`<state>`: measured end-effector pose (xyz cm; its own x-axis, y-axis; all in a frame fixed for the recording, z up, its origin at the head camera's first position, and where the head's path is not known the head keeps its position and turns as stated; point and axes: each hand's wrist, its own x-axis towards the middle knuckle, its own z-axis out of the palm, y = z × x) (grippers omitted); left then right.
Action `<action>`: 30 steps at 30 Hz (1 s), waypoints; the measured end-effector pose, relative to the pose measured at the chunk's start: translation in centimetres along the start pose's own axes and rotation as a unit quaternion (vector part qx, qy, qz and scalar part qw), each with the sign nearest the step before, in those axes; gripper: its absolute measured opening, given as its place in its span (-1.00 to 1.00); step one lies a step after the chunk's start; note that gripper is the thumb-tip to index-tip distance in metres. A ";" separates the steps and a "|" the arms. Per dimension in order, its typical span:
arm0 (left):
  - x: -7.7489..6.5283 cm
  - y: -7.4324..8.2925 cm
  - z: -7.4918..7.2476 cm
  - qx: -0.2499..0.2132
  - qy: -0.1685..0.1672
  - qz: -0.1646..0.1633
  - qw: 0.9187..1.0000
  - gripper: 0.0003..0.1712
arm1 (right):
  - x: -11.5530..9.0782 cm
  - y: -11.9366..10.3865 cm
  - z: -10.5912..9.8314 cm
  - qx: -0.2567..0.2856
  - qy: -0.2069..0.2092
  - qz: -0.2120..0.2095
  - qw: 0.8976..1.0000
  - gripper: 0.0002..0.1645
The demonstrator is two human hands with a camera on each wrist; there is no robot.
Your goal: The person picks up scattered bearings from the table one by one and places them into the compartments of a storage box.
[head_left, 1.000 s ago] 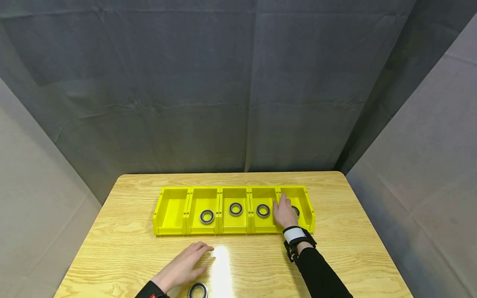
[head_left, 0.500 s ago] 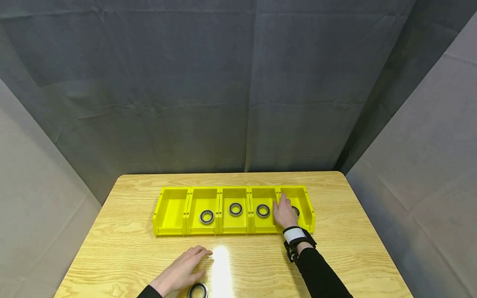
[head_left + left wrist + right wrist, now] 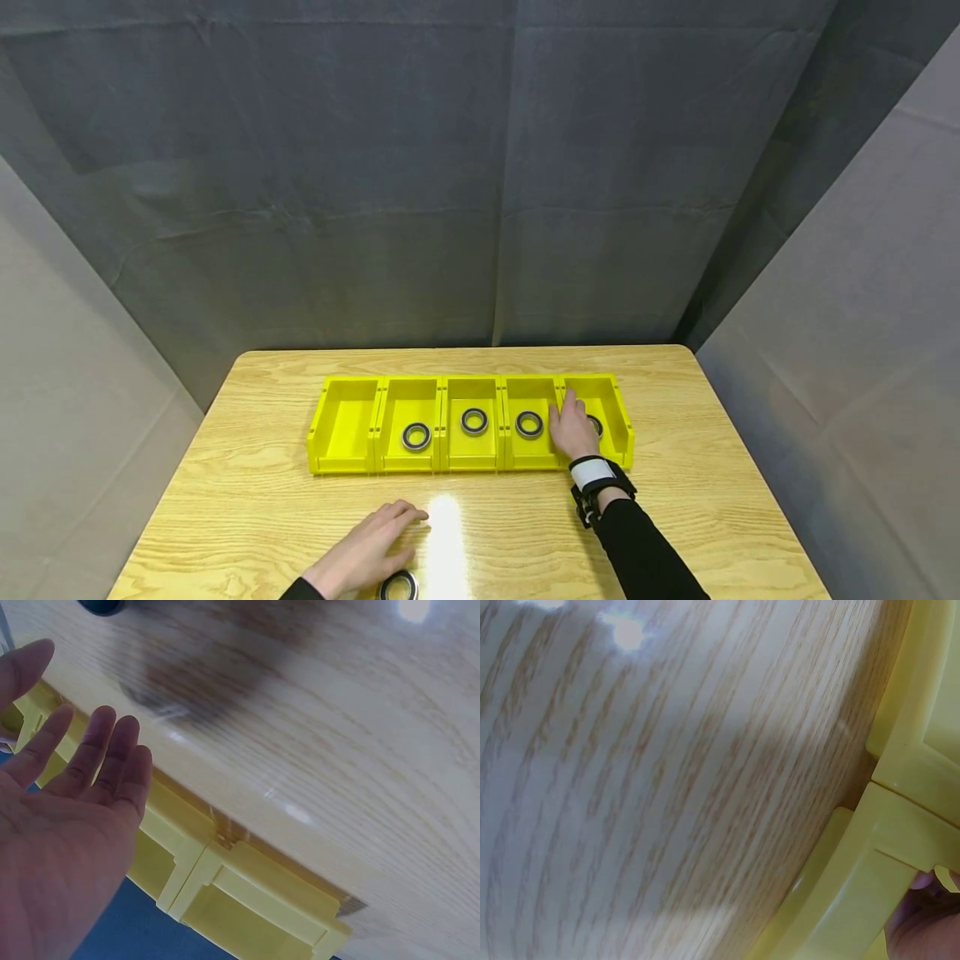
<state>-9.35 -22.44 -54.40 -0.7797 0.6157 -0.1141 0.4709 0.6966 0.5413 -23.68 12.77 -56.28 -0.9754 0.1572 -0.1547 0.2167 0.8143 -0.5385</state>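
Observation:
My left hand (image 3: 367, 546), fingers loosely extended, hovers over the table in front of the bins and holds nothing. Beside its thumb lies a ball bearing (image 3: 387, 588), partly cut off by the head view's lower edge. In the left wrist view, the palm (image 3: 60, 847) faces the camera with the fingers spread. My right hand (image 3: 573, 433) reaches into the rightmost yellow bin (image 3: 617, 408), its thumb and forefinger apart at the divider. Another bearing (image 3: 597, 423) shows there, partly hidden behind the hand. Most of this hand is hidden by the bin wall in the right wrist view.
A row of yellow bins (image 3: 471, 463) stands across the wooden table (image 3: 247, 500). Single bearings lie in the second bin (image 3: 406, 439), the middle bin (image 3: 465, 425) and the fourth bin (image 3: 521, 428). A grey curtain (image 3: 375, 208) hangs behind.
My left hand has shifted slightly left and down, with its thumb closer to the bearing on the table. The right hand and the bins have stayed still.

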 end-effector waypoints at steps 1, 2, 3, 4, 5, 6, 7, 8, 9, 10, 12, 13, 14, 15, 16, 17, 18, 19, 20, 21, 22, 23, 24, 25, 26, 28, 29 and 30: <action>0.0 0.0 0.0 -0.001 -0.003 -0.001 1.000 -0.47 | 0.0 0.0 0.0 0.000 0.000 0.000 1.000 -0.27; -0.1 0.1 0.1 -0.001 -0.007 -0.001 1.000 -0.47 | 0.0 0.0 0.0 -0.001 0.000 0.000 1.000 -0.27; -0.1 0.1 0.2 -0.001 -0.009 -0.001 1.000 -0.47 | 0.0 0.0 0.0 -0.001 -0.001 0.000 1.000 -0.27; -0.1 0.1 0.2 -0.001 -0.011 -0.001 1.000 -0.47 | 0.1 0.0 -0.1 -0.001 -0.001 0.000 1.000 -0.27; -0.1 0.1 0.3 -0.001 -0.012 0.000 1.000 -0.47 | 0.1 0.0 -0.1 -0.002 -0.001 0.000 1.000 -0.27; -0.1 0.1 0.3 -0.002 -0.013 0.000 1.000 -0.47 | 0.1 0.0 -0.1 -0.001 -0.002 0.000 1.000 -0.26; 0.0 0.1 0.4 0.000 -0.014 0.001 1.000 -0.47 | 0.0 0.0 -0.1 -0.001 -0.002 0.000 1.000 -0.26; 0.0 0.1 0.4 -0.001 -0.013 0.002 1.000 -0.47 | 0.0 0.0 -0.1 0.000 -0.003 0.001 1.000 -0.26; 0.0 0.1 0.5 -0.002 -0.013 0.002 1.000 -0.47 | 0.0 -0.1 -0.1 0.000 -0.004 0.001 1.000 -0.26; 0.1 0.1 0.5 -0.003 -0.013 0.002 1.000 -0.48 | 0.0 -0.1 -0.1 0.000 -0.004 0.002 1.000 -0.26; 0.1 0.1 0.6 -0.002 -0.014 0.002 1.000 -0.48 | 0.0 -0.1 -0.1 0.000 -0.005 0.002 1.000 -0.26; 0.1 0.1 0.6 0.000 -0.014 0.003 1.000 -0.48 | 0.0 -0.1 -0.1 0.000 -0.005 0.002 1.000 -0.26; 0.1 0.2 0.6 0.001 -0.014 0.004 1.000 -0.49 | 0.0 -0.1 -0.1 0.000 -0.005 0.002 1.000 -0.26; 0.0 0.2 0.6 0.003 -0.014 0.005 1.000 -0.49 | 0.0 -0.1 -0.1 -0.001 -0.004 0.001 1.000 -0.27; 0.0 0.2 0.7 0.007 -0.014 0.007 1.000 -0.50 | 0.1 -0.1 -0.1 -0.001 -0.004 0.001 1.000 -0.27; 0.0 0.2 0.7 0.009 -0.013 0.008 1.000 -0.50 | 0.1 -0.1 -0.2 -0.003 -0.001 -0.002 1.000 -0.27; 0.0 0.2 0.7 0.010 -0.014 0.008 1.000 -0.51 | 0.1 -0.1 -0.2 -0.004 0.000 -0.002 1.000 -0.27; 0.0 0.2 0.8 0.012 -0.013 0.008 1.000 -0.51 | 0.1 -0.1 -0.2 -0.004 0.000 -0.002 1.000 -0.28; 0.0 0.1 0.8 0.012 -0.014 0.007 1.000 -0.51 | 0.1 -0.1 -0.2 -0.005 0.001 -0.001 1.000 -0.28; 0.0 0.1 0.8 0.013 -0.015 0.006 1.000 -0.52 | 0.1 -0.1 -0.2 -0.005 0.001 -0.001 1.000 -0.28; 0.0 0.1 0.9 0.013 -0.016 0.006 1.000 -0.52 | 0.1 -0.1 -0.1 -0.005 0.001 0.000 1.000 -0.28; 0.0 0.1 0.9 0.013 -0.016 0.005 1.000 -0.52 | 0.1 -0.1 -0.1 -0.006 0.001 0.000 1.000 -0.28; 0.0 0.1 0.9 0.013 -0.015 0.004 1.000 -0.52 | 0.1 -0.1 -0.1 -0.004 -0.001 0.002 1.000 -0.28; 0.0 0.1 0.9 0.014 -0.015 0.004 1.000 -0.52 | 0.1 -0.1 -0.1 -0.004 -0.002 0.003 1.000 -0.28; 0.0 0.2 0.9 0.014 -0.014 0.003 1.000 -0.52 | 0.1 -0.1 -0.1 -0.004 -0.002 0.003 1.000 -0.28; -0.1 0.2 0.9 0.016 -0.012 0.004 1.000 -0.52 | 0.1 -0.2 -0.1 -0.002 -0.004 0.004 1.000 -0.28; -0.1 0.2 1.0 0.017 -0.010 0.004 1.000 -0.53 | 0.1 -0.2 -0.1 -0.002 -0.005 0.004 1.000 -0.28; -0.1 0.2 1.0 0.017 -0.010 0.005 1.000 -0.53 | 0.0 -0.2 -0.2 -0.001 -0.005 0.004 1.000 -0.28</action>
<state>-8.80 -22.01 -55.13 -0.7668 0.6296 -0.1254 0.4922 0.7020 0.5147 -23.76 12.71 -56.06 -0.9730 0.1588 -0.1678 0.2251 0.8144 -0.5348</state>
